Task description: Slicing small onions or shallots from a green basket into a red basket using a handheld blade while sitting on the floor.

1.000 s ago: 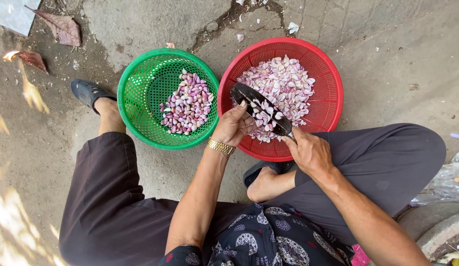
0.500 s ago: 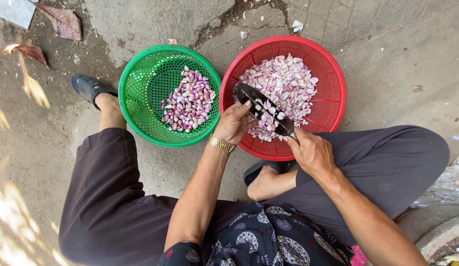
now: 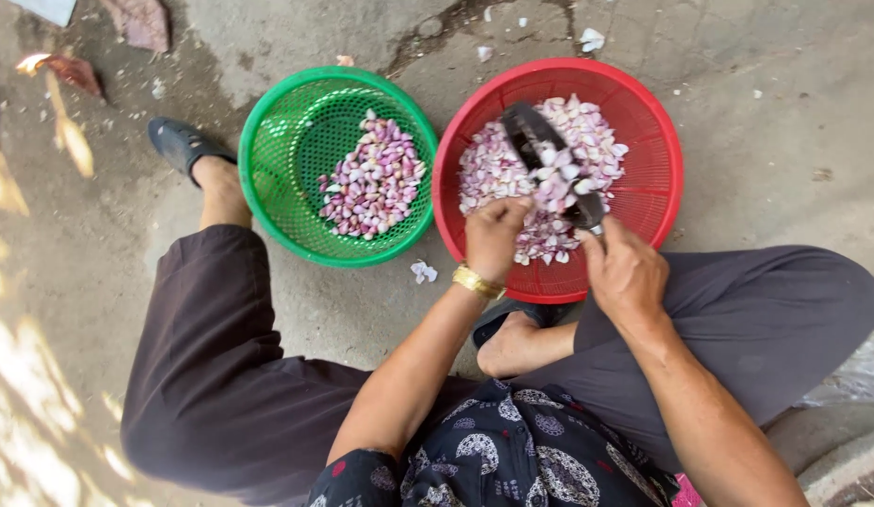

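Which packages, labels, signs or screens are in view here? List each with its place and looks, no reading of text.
None show: no package, label, sign or screen.
The containers are a green basket at left and a red basket at right, both round mesh plastic holding shallot pieces.
The right hand holds a dark knife.

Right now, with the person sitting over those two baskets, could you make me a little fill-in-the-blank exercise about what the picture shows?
1. The right hand grips a dark knife over the ____ basket.
2. The left hand wears a ____-coloured bracelet at the wrist.
3. The smaller heap of purple and white cloves lies in the ____ basket.
4. Both baskets stand on the bare ____.

Missing words: red; gold; green; ground
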